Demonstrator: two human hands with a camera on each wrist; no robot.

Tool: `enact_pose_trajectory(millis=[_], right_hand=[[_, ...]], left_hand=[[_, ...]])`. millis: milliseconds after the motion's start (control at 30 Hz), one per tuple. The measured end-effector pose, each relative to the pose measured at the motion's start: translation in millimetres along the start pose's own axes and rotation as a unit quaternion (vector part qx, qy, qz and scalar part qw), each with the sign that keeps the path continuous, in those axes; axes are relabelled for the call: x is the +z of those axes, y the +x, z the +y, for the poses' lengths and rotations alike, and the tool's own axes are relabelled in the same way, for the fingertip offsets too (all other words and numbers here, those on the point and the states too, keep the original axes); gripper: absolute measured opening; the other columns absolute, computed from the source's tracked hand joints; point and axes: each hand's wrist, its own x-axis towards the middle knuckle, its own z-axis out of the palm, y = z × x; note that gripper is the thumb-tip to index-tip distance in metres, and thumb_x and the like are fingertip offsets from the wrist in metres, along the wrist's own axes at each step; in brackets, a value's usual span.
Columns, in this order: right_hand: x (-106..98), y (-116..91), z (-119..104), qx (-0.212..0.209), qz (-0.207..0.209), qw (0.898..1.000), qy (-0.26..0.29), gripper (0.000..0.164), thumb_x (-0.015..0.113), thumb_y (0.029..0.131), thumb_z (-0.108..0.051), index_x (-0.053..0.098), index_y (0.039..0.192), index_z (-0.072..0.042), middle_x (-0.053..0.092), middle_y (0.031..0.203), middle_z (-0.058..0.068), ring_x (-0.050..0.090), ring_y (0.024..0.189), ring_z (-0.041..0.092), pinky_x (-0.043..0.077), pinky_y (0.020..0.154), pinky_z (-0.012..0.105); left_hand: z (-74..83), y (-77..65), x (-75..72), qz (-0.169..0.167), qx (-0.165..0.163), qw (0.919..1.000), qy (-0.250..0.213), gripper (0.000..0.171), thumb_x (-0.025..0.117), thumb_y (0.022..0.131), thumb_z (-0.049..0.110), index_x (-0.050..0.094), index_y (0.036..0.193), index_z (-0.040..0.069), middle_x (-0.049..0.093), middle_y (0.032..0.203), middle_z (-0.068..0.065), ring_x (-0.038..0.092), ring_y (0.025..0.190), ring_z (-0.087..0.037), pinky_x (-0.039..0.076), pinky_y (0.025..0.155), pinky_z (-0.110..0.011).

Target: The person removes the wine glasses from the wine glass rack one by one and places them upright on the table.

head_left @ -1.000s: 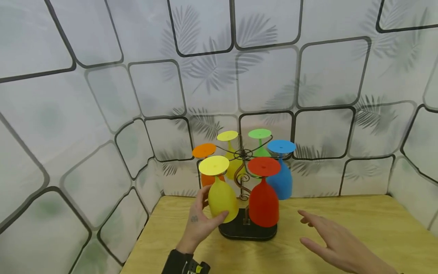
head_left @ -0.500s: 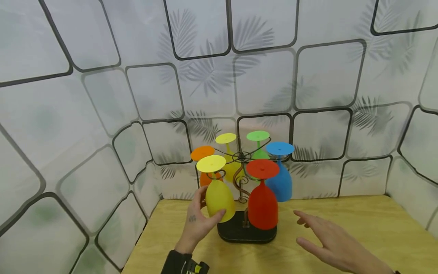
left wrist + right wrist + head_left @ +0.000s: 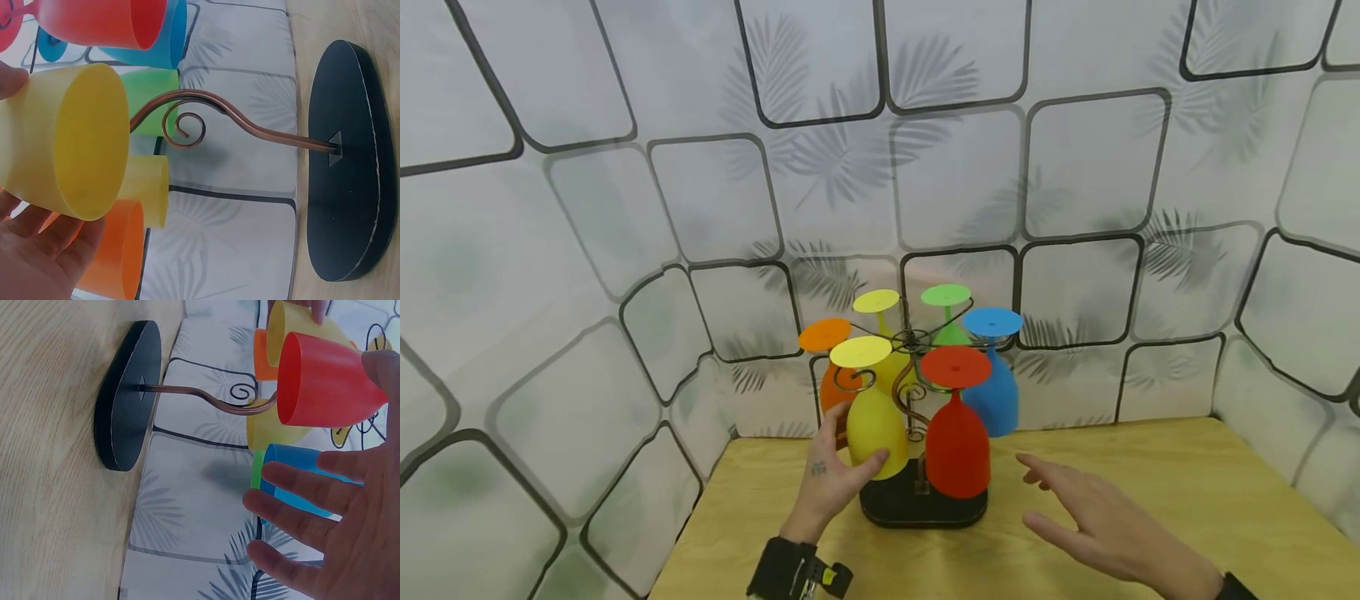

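My left hand (image 3: 827, 487) grips the bowl of the front yellow plastic goblet (image 3: 877, 433), thumb on the near side and fingers round the left. The goblet is upside down and slightly tilted, its foot above a curled wire hook (image 3: 854, 381) of the stemware rack (image 3: 912, 340). Whether its stem sits inside the hook, I cannot tell. The left wrist view looks into the goblet's mouth. My right hand (image 3: 1101, 521) is held with fingers extended, right of the hanging red goblet (image 3: 957, 446) and apart from it, touching nothing.
Other goblets hang upside down: orange (image 3: 825, 335), a rear yellow (image 3: 876, 302), green (image 3: 946, 295) and blue (image 3: 992, 392). The rack's black base (image 3: 923, 512) stands on a wooden table (image 3: 1120, 433). Patterned fabric walls (image 3: 842, 200) enclose the back and sides.
The front yellow goblet has shifted slightly with my left hand, and the wire hook below its foot now shows. My view has turned a little right. The right hand stays open.
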Motion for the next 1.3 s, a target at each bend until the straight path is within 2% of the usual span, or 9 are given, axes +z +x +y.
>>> enact_pose_trajectory(millis=[200, 400, 567, 733, 833, 933, 1000, 1167, 1300], right_hand=[[-0.7, -0.9, -2.9, 0.005, -0.004, 1.0, 0.005, 0.055, 0.062, 0.101, -0.04, 0.049, 0.15, -0.016, 0.065, 0.12, -0.014, 0.063, 0.101, 0.005, 0.056, 0.075, 0.033], [0.7, -1.5, -6.7, -0.003, 0.0, 1.0, 0.004, 0.055, 0.062, 0.101, -0.041, 0.051, 0.148, -0.017, 0.066, 0.119, -0.016, 0.064, 0.1, 0.002, 0.057, 0.077, 0.034], [3.6, -2.1, -10.2, -0.047, 0.057, 0.997, -0.003, 0.051, 0.071, 0.096, -0.032, 0.056, 0.143, -0.019, 0.068, 0.121, -0.015, 0.065, 0.098, 0.0, 0.059, 0.077, 0.034], [5.1, 1.8, -14.5, -0.113, 0.123, 0.986, -0.004, 0.052, 0.08, 0.087, -0.02, 0.062, 0.136, -0.02, 0.069, 0.121, -0.012, 0.067, 0.099, 0.003, 0.059, 0.079, 0.028], [7.0, 11.0, -18.7, -0.18, 0.172, 0.969, 0.007, 0.044, 0.078, 0.089, -0.02, 0.065, 0.131, -0.018, 0.07, 0.117, -0.009, 0.068, 0.097, 0.006, 0.057, 0.081, 0.022], [6.3, 22.0, -26.8, -0.243, 0.224, 0.944, 0.008, 0.028, 0.068, 0.098, -0.027, 0.069, 0.122, -0.013, 0.072, 0.108, -0.006, 0.068, 0.09, 0.008, 0.056, 0.079, 0.021], [3.1, 29.4, -34.2, -0.275, 0.252, 0.928, 0.0, 0.028, 0.059, 0.103, -0.032, 0.072, 0.116, -0.011, 0.072, 0.104, -0.004, 0.068, 0.087, 0.01, 0.056, 0.076, 0.023], [-6.5, 46.0, -53.5, -0.324, 0.288, 0.899, -0.062, 0.029, 0.054, 0.105, -0.028, 0.074, 0.108, -0.007, 0.073, 0.106, 0.007, 0.069, 0.09, 0.019, 0.058, 0.076, 0.029], [-11.5, 56.9, -63.5, -0.356, 0.3, 0.874, -0.137, 0.029, 0.049, 0.107, -0.02, 0.074, 0.109, -0.006, 0.072, 0.117, 0.013, 0.068, 0.101, 0.026, 0.056, 0.084, 0.036]], left_hand=[[4.8, 1.2, 5.7, -0.012, -0.004, 0.9999, -0.01, 0.075, 0.086, 0.079, 0.025, 0.049, 0.142, 0.008, 0.062, 0.131, -0.011, 0.062, 0.11, -0.026, 0.054, 0.091, -0.042], [10.5, 1.7, 10.9, -0.031, -0.006, 0.9993, -0.018, 0.076, 0.084, 0.08, 0.029, 0.048, 0.144, 0.009, 0.06, 0.133, -0.012, 0.061, 0.111, -0.026, 0.053, 0.091, -0.044], [12.4, -3.0, 11.1, -0.04, -0.007, 0.999, -0.018, 0.075, 0.083, 0.08, 0.03, 0.049, 0.143, 0.008, 0.061, 0.131, -0.011, 0.061, 0.111, -0.025, 0.054, 0.089, -0.044], [13.7, -8.0, 9.8, -0.049, -0.007, 0.9984, -0.026, 0.072, 0.083, 0.08, 0.03, 0.051, 0.141, 0.01, 0.062, 0.129, -0.006, 0.061, 0.11, -0.022, 0.054, 0.088, -0.041], [14.5, -11.4, 8.3, -0.052, -0.012, 0.9981, -0.031, 0.069, 0.082, 0.08, 0.029, 0.052, 0.14, 0.012, 0.063, 0.128, -0.003, 0.063, 0.109, -0.02, 0.056, 0.088, -0.04], [16.6, -15.9, 6.6, -0.054, -0.015, 0.9978, -0.035, 0.068, 0.082, 0.08, 0.029, 0.053, 0.14, 0.012, 0.064, 0.129, -0.001, 0.064, 0.108, -0.019, 0.057, 0.087, -0.038], [19.0, -18.9, 5.7, -0.055, -0.013, 0.9978, -0.036, 0.068, 0.081, 0.08, 0.029, 0.053, 0.14, 0.012, 0.064, 0.129, -0.001, 0.064, 0.108, -0.019, 0.057, 0.087, -0.037], [24.5, -23.5, 2.0, -0.052, -0.006, 0.9983, -0.028, 0.07, 0.081, 0.08, 0.029, 0.052, 0.14, 0.011, 0.064, 0.13, -0.003, 0.065, 0.109, -0.02, 0.057, 0.087, -0.036], [28.4, -26.8, -2.5, -0.049, -0.001, 0.9986, -0.021, 0.069, 0.081, 0.08, 0.029, 0.053, 0.14, 0.01, 0.065, 0.129, -0.004, 0.066, 0.106, -0.02, 0.057, 0.085, -0.035]])
